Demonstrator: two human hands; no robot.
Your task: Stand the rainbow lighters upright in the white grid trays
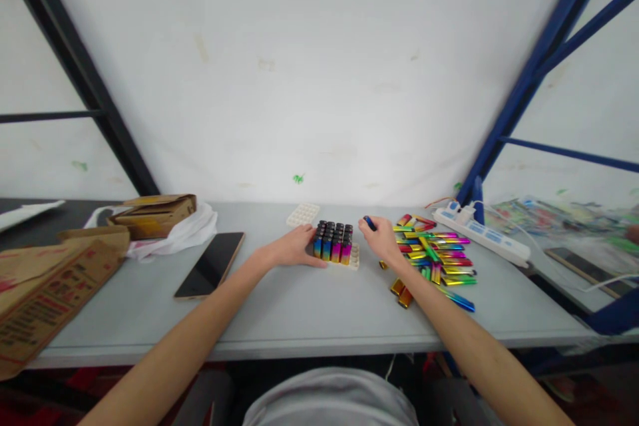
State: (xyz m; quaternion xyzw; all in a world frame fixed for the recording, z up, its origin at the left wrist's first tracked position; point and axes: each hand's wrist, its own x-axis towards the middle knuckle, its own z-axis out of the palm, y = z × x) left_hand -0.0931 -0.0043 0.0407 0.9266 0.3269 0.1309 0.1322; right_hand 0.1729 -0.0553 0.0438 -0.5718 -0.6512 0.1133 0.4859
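A white tray (354,258) stands at the middle of the grey table, filled with several upright rainbow-coloured lighters (333,243) with black tops. My left hand (294,247) rests against the tray's left side, fingers curled around it. My right hand (382,238) hovers just right of the tray, pinched on one lighter (369,222) with a dark blue end. A loose pile of rainbow lighters (435,254) lies on the table right of that hand.
An empty white tray (302,214) lies behind the filled one. A phone (210,265) lies to the left, with cardboard boxes (154,213) on a plastic bag and a flattened carton (44,286). A white power strip (482,234) runs at right, beside blue frame posts.
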